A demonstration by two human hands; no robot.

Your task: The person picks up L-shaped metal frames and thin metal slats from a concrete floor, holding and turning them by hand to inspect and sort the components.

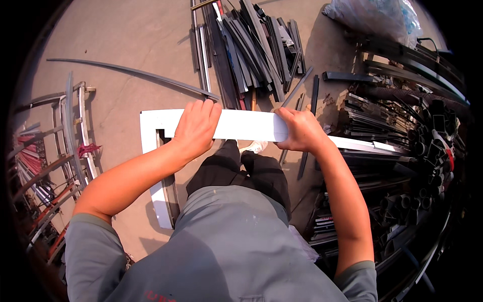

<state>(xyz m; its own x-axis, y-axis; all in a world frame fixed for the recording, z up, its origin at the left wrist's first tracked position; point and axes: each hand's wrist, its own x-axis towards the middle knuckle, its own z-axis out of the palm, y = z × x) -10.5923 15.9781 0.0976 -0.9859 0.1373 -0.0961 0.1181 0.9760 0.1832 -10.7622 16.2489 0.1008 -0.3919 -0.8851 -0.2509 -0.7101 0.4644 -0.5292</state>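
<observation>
A white L-shaped frame (246, 125) is clamped by left fingers (207, 107) and right fingers (286, 145), gripped bar crosswise, leg pointing bodyward.

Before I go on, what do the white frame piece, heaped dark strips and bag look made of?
White frame piece: painted metal or plastic, can't tell; smooth, even white face.
Heaped dark strips: likely metal, matte grey; straight, crisp edges.
Bag: likely thin translucent plastic, glossy; crinkles and highlights.

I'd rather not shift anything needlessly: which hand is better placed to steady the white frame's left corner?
Left, probably: the left grip holds the white frame close to that corner, while the right grip holds it farther along.
</observation>
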